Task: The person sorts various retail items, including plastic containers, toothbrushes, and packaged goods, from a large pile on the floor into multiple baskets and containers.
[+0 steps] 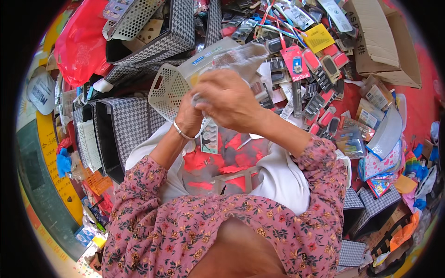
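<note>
My two hands are close together in front of me, above my lap. My right hand [229, 99] crosses over the fingers of my left hand [189, 116], which has a bangle at the wrist. A crumpled clear plastic bag [243, 58] stretches from under them toward the far right, and both hands appear closed on it. The left fingertips are mostly hidden. Behind them lie a white perforated plastic basket [163, 90] and a pale, flat translucent case [204, 55]. Just below the hands is a card with white hooks [209, 137].
Small packaged goods, including red-and-black pieces [331, 65], are heaped ahead on the right. Houndstooth fabric boxes [125, 125] stand on the left, near a red plastic bag [83, 44]. An open cardboard box [387, 44] is at far right. More packets [350, 141] lie beside my right arm.
</note>
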Motion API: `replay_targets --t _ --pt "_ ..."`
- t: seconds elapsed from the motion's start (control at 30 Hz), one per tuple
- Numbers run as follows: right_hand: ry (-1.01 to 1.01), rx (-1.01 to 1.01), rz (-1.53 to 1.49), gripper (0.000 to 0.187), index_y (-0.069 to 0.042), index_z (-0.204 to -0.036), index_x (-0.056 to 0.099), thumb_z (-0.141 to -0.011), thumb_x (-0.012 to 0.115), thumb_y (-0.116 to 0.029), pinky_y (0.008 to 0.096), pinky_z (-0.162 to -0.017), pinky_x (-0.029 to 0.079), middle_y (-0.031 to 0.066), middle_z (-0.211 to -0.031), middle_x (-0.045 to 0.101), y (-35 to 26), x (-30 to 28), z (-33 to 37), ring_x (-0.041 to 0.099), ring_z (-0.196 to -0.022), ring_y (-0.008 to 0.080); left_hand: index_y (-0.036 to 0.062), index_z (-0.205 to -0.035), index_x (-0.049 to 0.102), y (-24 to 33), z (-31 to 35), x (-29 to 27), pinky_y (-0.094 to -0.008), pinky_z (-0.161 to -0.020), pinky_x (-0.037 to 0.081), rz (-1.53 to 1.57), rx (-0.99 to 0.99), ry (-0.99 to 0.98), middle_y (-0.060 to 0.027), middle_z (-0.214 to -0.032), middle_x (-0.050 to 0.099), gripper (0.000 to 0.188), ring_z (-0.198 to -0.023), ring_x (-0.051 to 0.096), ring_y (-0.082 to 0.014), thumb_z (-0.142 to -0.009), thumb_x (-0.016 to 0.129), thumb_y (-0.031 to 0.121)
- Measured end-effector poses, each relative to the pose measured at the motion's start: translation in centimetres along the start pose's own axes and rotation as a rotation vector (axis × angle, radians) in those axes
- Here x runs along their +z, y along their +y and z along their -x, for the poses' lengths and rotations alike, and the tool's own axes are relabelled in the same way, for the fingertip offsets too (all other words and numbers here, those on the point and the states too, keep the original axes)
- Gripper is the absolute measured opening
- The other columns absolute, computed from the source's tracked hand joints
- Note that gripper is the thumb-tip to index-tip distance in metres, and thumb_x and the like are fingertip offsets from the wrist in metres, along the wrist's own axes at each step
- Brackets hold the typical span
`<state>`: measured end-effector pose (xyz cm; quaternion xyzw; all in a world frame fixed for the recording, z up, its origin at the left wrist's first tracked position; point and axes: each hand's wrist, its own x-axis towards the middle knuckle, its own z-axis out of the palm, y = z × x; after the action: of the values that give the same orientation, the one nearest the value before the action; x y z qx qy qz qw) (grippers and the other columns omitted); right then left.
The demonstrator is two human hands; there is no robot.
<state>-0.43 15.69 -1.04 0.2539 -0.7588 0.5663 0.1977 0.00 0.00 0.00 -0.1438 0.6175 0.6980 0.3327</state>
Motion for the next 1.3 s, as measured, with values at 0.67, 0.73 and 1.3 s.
replay_targets --t 0.67,0.73,1.3 --pt "-0.4 0.246 0.566 0.021 -0.01 -0.078 0.061 -0.076 0.054 -0.029 0.0371 -0.064 0.048 0.0116 -0.074 0.061 -2.3 2.3 -11.5 0.059 -0.074 0.0285 -0.0039 -0.09 0.055 0.7 2.1 -5.7 -0.0278 -0.068 0.048 -0.487 0.464 0.002 -0.0097 -0.085 0.062 0.043 -0.07 0.058 -0.0167 -0.054 0.073 0.013" --pt "-0.233 0.286 1.011 0.021 -0.006 -0.072 0.058 -0.075 0.055 -0.027 0.0356 -0.063 0.048 0.0116 -0.075 0.061 -0.1 -1.0 -9.7 0.06 -0.073 0.0289 -0.0018 -0.093 0.055 2.7 3.7 -4.6 -0.0291 -0.068 0.048 -0.101 0.319 -0.086 -0.0071 -0.083 0.06 0.043 -0.07 0.058 -0.0167 -0.057 0.072 0.015" --pt "-0.157 1.172 -0.441 0.042 0.0 -0.1 0.056 -0.072 0.066 -0.03 0.0242 -0.074 0.039 0.0031 -0.091 0.055 -6.4 -1.5 -4.7 0.05 -0.085 0.0119 0.0014 -0.116 0.042 5.3 4.0 -7.9 -0.0311 -0.085 0.044 0.336 0.311 -0.337 -0.009 -0.108 0.054 0.046 -0.097 0.054 -0.017 -0.081 0.058 0.026"
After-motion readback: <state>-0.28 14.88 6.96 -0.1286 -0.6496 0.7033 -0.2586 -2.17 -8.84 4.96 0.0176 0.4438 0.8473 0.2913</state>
